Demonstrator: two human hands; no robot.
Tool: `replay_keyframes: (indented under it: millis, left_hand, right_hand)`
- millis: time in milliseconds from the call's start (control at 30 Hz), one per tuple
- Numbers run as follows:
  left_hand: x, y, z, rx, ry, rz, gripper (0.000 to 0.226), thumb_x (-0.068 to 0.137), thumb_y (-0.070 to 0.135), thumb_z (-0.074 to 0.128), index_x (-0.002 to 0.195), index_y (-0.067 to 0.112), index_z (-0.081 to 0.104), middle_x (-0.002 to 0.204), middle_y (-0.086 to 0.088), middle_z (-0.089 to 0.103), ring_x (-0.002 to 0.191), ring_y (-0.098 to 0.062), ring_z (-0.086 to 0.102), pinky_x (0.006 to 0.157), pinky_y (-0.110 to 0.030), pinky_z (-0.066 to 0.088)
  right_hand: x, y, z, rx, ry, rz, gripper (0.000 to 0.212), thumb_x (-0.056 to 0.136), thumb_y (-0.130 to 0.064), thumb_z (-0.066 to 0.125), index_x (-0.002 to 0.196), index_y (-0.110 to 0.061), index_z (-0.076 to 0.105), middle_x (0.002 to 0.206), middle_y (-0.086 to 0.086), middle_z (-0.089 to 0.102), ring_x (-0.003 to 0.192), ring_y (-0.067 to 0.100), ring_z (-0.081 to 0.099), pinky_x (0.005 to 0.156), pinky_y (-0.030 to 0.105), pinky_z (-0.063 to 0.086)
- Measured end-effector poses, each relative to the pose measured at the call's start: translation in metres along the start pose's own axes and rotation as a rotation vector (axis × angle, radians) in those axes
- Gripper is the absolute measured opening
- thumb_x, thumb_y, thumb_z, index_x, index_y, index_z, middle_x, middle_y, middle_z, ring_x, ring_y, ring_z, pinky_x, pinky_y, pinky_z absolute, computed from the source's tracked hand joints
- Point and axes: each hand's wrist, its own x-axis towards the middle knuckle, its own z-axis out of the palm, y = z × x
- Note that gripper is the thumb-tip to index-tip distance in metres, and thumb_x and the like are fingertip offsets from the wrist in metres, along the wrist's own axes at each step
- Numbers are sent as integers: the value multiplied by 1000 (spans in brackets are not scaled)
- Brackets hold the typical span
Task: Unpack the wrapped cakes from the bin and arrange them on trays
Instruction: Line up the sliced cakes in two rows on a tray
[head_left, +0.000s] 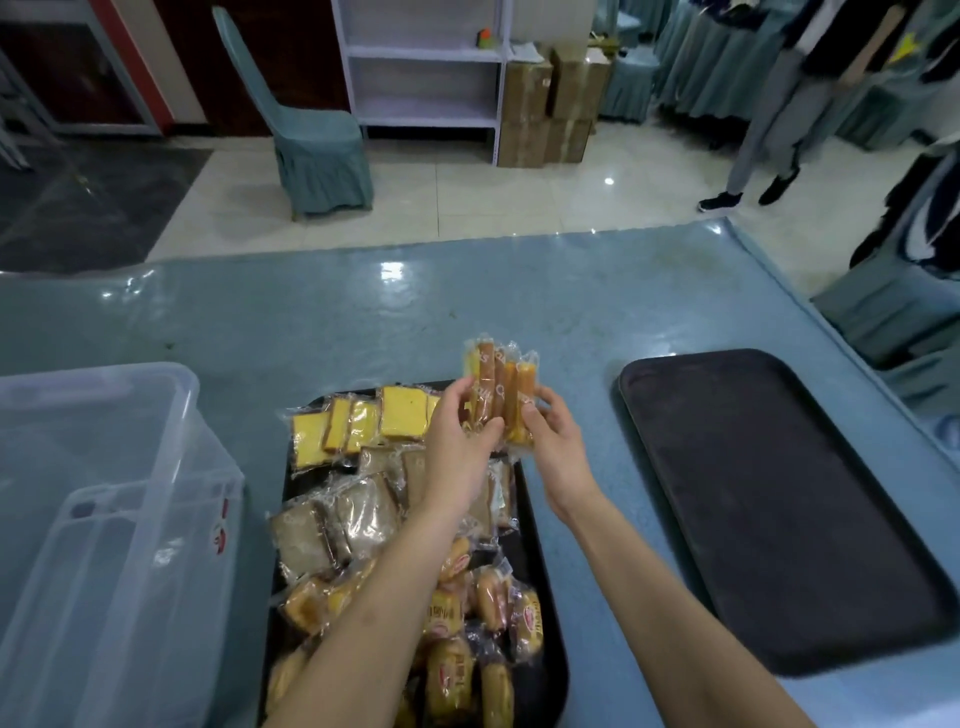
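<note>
Blue table (363, 322): both hands' grip holds illegibly printed wrapped cakes (498, 389).

Wrapped cakes (363, 519) crowd one dark tray (540, 675); second tray (779, 519) bare; clear bin (104, 493) left.

Evenly lit from overhead, moderately bright, with a cool cast. Small white glare spots on the glossy blue worktop (395, 322) near its far edge and on the pale floor tiles (609, 181) beyond. Faint, soft shadows only; none hard-edged. Specular glints on the clear wrappers (358, 519) and on the translucent bin (104, 467). Strong wide-angle distortion: worktop edges bowed, shelving (421, 67) and background leaning outward. Slight softness overall, more at the corners; mild compression smear in the dark upper left.
</note>
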Motion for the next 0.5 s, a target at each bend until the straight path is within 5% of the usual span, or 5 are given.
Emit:
replay_keyframes:
  millis: [100, 300, 500]
  left_hand:
    - [-19, 3, 5, -8, -31, 22, 60, 95, 19, 74, 147, 33, 48, 143, 17, 55, 130, -4, 51, 112, -33, 44]
    - [-52, 5, 29, -60, -79, 52, 59, 93, 22, 75, 142, 41, 49, 140, 20, 55, 132, -6, 52, 114, -44, 46]
    - [-80, 12, 71, -65, -109, 67, 58, 92, 21, 76, 141, 38, 51, 139, 18, 58, 130, -3, 53, 113, -41, 47]
  right_hand:
    - [-22, -3, -14, -18, 33, -27, 24, 110, -19, 53, 129, -32, 60, 115, -4, 75, 100, 2, 72, 79, 13, 53]
    - [-55, -2, -47, -14, 115, -41, 38, 107, -30, 56, 145, -28, 55, 126, -1, 72, 116, 18, 69, 100, 37, 55]
    - [-81, -5, -94, -33, 170, -60, 40, 107, -30, 56, 147, -29, 55, 127, -5, 72, 116, 10, 69, 105, 40, 54]
